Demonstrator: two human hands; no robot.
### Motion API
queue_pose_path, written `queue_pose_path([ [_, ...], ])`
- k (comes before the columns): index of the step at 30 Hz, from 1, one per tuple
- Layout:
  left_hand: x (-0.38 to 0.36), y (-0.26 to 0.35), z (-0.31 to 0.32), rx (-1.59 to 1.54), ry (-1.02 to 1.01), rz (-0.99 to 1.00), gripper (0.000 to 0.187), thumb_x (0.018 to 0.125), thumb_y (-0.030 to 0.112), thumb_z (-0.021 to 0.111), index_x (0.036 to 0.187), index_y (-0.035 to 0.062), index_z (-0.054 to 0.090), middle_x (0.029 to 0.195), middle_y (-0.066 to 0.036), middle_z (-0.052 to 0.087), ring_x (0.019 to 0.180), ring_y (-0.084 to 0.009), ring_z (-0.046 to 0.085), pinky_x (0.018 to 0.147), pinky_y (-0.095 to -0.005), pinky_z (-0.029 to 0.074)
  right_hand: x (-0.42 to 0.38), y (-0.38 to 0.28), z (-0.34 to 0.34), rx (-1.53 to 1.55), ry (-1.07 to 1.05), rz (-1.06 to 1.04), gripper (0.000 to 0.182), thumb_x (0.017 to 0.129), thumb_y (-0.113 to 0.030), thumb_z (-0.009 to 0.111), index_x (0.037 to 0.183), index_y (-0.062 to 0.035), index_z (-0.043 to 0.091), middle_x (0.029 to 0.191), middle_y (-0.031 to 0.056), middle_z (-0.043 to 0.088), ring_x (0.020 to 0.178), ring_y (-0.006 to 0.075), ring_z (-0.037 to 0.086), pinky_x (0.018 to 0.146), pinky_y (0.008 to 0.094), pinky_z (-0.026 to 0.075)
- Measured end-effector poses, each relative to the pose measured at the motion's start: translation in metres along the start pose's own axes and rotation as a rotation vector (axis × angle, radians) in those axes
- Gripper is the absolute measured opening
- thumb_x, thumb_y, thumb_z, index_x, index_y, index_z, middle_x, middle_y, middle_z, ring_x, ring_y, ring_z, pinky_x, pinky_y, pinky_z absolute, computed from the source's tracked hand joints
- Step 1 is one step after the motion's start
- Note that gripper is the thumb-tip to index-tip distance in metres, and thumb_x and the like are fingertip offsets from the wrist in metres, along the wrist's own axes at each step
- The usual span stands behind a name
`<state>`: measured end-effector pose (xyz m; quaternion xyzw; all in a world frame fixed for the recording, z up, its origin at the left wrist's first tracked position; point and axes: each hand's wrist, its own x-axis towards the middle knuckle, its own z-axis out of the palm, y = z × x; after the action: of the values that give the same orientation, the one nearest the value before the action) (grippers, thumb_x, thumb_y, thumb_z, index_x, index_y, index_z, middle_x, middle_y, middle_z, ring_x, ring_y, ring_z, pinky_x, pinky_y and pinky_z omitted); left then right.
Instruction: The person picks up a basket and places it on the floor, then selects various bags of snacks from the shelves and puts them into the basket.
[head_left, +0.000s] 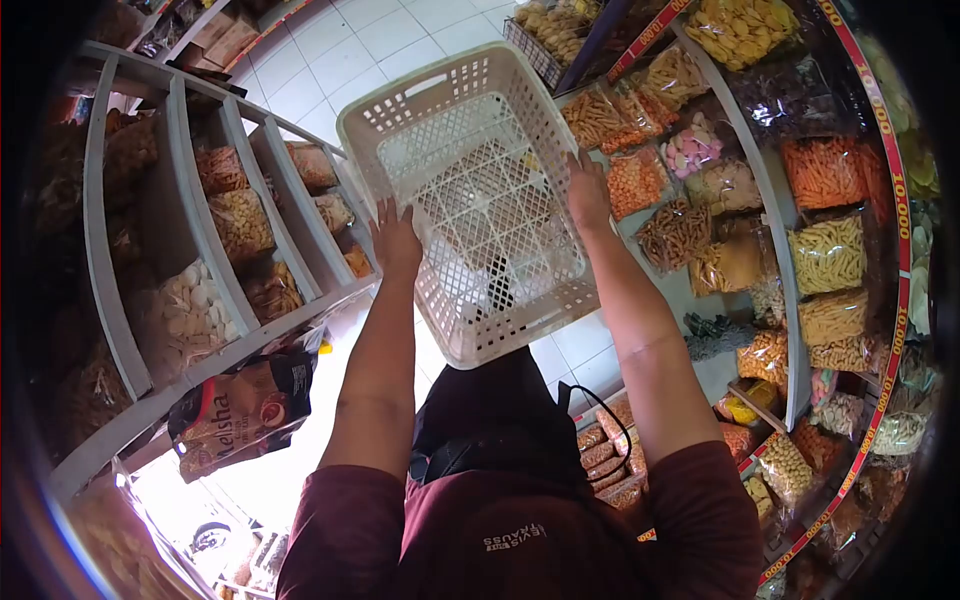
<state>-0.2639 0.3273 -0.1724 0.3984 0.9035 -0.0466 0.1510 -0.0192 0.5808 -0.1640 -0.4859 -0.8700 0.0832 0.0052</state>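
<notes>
At the person's twelve o'clock, the crate (510, 338) is pinched at its nine-o'clock side by the left hand (398, 242) and three-o'clock side by the right hand (589, 196), apparently for balance.

The person wears a short-sleeved maroon shirt (560, 530) with pale chest lettering (515, 538) and black bottoms (490, 410).

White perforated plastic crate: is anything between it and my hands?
Nothing visible. The bare left hand and bare right hand both lie directly on the side rims of the crate. The grey slatted shelf and clear bags of orange snacks sit outside each grip.
</notes>
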Motion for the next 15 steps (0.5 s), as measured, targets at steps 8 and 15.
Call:
queue_pose_path([
  [8,0.034,0.023,-0.025,-0.072,0.098,0.062,0.057,0.088,0.008,0.059,0.142,0.0226,0.057,0.161,-0.008,0.035,0.153,-0.0314,0.023,0.122,-0.0561,0.019,0.033,-0.023,0.003,-0.095,0.103,-0.252,0.048,0.095,-0.006,0.049,0.141,-0.0113,0.055,0.156,0.0075,0.043,0.142,0.031,0.039,0.116,0.0493,0.035],
  [15,0.068,0.041,-0.037,-0.202,0.155,0.132,0.055,0.089,0.01,0.059,0.142,0.0223,0.056,0.16,-0.008,0.038,0.151,-0.0307,0.027,0.123,-0.0562,0.02,0.061,-0.08,0.006,-0.026,0.026,-0.392,0.049,0.095,-0.006,0.05,0.143,-0.0144,0.053,0.157,0.0055,0.041,0.146,0.0269,0.035,0.12,0.0489,0.029],
])
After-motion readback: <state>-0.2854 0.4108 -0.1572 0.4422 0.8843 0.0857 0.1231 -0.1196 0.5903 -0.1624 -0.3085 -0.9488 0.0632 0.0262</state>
